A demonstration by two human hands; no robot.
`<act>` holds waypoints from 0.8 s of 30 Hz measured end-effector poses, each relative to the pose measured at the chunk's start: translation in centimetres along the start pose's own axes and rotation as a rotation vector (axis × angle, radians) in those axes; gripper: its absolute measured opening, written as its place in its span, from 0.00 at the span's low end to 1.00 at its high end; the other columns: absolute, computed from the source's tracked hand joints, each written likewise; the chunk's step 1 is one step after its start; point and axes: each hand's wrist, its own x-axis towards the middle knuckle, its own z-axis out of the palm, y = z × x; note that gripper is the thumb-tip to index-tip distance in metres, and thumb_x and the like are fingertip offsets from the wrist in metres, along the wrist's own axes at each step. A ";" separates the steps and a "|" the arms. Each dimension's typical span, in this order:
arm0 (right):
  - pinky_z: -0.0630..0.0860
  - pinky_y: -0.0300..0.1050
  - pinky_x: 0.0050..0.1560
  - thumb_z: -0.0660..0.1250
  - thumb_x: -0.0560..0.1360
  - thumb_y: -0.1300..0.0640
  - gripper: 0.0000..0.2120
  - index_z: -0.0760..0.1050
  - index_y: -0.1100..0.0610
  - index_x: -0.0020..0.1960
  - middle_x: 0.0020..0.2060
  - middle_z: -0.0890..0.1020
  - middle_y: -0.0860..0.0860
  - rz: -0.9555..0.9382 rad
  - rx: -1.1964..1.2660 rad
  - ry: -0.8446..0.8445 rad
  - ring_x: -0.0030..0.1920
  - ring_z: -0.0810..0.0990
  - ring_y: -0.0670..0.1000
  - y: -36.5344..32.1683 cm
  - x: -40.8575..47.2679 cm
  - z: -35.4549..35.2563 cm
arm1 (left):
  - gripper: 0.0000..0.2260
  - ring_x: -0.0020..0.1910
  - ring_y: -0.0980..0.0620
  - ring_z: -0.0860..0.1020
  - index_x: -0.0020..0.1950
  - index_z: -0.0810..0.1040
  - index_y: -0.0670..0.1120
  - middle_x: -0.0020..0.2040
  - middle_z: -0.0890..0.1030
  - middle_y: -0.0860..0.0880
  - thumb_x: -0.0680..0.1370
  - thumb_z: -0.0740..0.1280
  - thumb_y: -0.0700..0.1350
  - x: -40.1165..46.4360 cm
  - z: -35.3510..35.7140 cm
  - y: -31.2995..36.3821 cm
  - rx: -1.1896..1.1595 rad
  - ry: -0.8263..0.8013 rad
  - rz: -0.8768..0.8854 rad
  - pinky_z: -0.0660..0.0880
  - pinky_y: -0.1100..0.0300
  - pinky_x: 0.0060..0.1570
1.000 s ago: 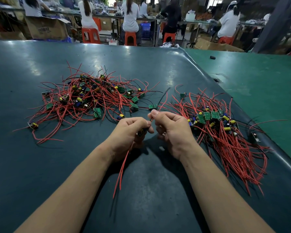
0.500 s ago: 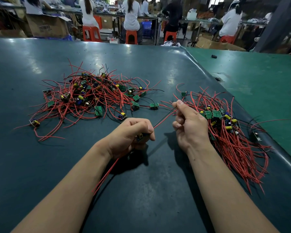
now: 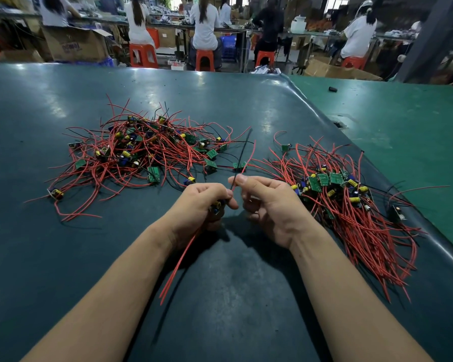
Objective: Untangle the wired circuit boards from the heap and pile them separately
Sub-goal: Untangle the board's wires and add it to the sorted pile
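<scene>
Wired circuit board (image 3: pixel 217 206), one unit: held low over the tabletop (image 3: pixel 233 296) between the two heaps, mostly hidden inside the left hand (image 3: pixel 203 205), whose fingers are curled round it; only a blue and yellow component shows at the knuckles.

Leads, two groups: red wires (image 3: pixel 179 262) trail from under the left hand toward the viewer, ends lying on the tabletop; a black wire (image 3: pixel 242 152) with a red one beside it rises up and away from the hands, slightly tilted right, its tip free in the air above the near edge of the heap.

Right hand (image 3: pixel 270 205): just beside the left, not touching it. Thumb and forefinger tip appear pinched on the black wire a little above the board; the other fingers are loosely curled.

Tangled heap (image 3: pixel 139 152): ahead and left of the hands, boards and wires crossing in all directions.

Sorted pile (image 3: pixel 351 212): directly right of the right hand, boards gathered at the far end, wires combed toward the viewer and right. The right hand is the nearer one to it.

Judgement: the unit looks free of the heap. Its long axis already runs near to far, roughly matching the pile, so a short sideways carry to the right should serve.

Room: bare tabletop between the forearms; the tabletop's raised right edge (image 3: pixel 434 246) lies just beyond the pile, so trailing ends could spill over it.
</scene>
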 end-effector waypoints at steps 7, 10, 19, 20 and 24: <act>0.62 0.34 0.23 0.73 0.72 0.60 0.07 0.83 0.64 0.46 0.23 0.73 0.46 -0.037 -0.057 0.075 0.23 0.66 0.43 0.1 0.1 -0.1 | 0.16 0.24 0.53 0.59 0.31 0.77 0.41 0.25 0.64 0.47 0.79 0.61 0.38 -0.2 0.4 0.1 0.071 -0.008 0.004 0.56 0.64 0.24; 0.61 0.34 0.23 0.72 0.73 0.63 0.04 0.82 0.61 0.39 0.22 0.71 0.46 -0.103 0.051 0.181 0.22 0.64 0.43 -0.2 0.5 -0.1 | 0.16 0.23 0.53 0.58 0.29 0.77 0.43 0.24 0.64 0.47 0.77 0.62 0.38 -0.1 0.1 0.1 0.035 -0.076 0.012 0.55 0.64 0.24; 0.58 0.33 0.20 0.68 0.75 0.64 0.07 0.79 0.62 0.39 0.23 0.71 0.46 -0.181 0.384 0.396 0.21 0.62 0.42 -0.9 1.1 -1.2 | 0.06 0.23 0.57 0.62 0.28 0.77 0.46 0.25 0.72 0.51 0.62 0.67 0.48 -0.6 -0.8 0.2 -0.025 -0.404 -0.005 0.60 0.67 0.25; 0.58 0.33 0.20 0.68 0.76 0.64 0.07 0.79 0.62 0.39 0.23 0.71 0.46 -0.177 0.399 0.406 0.21 0.62 0.42 -0.9 1.1 -1.2 | 0.07 0.23 0.57 0.61 0.28 0.77 0.46 0.25 0.70 0.50 0.62 0.67 0.48 -0.6 -0.8 0.3 -0.039 -0.395 -0.007 0.60 0.67 0.25; 0.60 0.33 0.20 0.67 0.78 0.61 0.06 0.79 0.59 0.42 0.25 0.71 0.46 -0.173 0.407 0.399 0.21 0.64 0.43 -0.8 1.1 -0.9 | 0.07 0.21 0.58 0.58 0.31 0.80 0.46 0.24 0.63 0.50 0.67 0.70 0.47 -0.5 -0.9 0.5 -0.109 -0.294 -0.042 0.57 0.68 0.22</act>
